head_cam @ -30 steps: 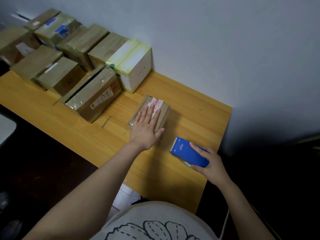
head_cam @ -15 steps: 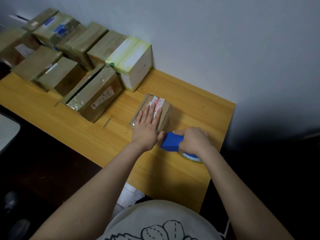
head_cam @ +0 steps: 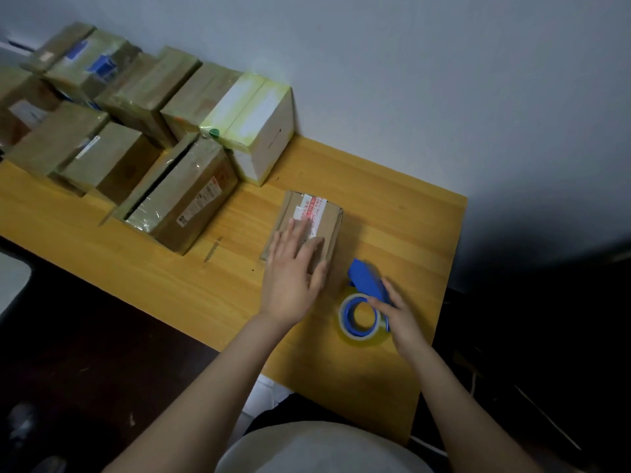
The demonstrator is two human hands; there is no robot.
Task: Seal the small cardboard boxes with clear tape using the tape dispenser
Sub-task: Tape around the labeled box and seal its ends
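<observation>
Now the tape dispenser (head_cam: 367,279), half a second ago nosed against the small box (head_cam: 327,220), lies tipped roll-up just right of the flat left hand (head_cam: 290,274) pressing that box; the right hand (head_cam: 401,317) grips it, so taping seems not yet begun.

Left hand (head_cam: 290,285) on box (head_cam: 328,220); right hand (head_cam: 403,320) on dispenser (head_cam: 367,278)

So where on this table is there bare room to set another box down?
Bare wood lies near-left, between the box stack and the left hand, and far-right, between the small box and the table edge. Far-left is crowded.
</observation>
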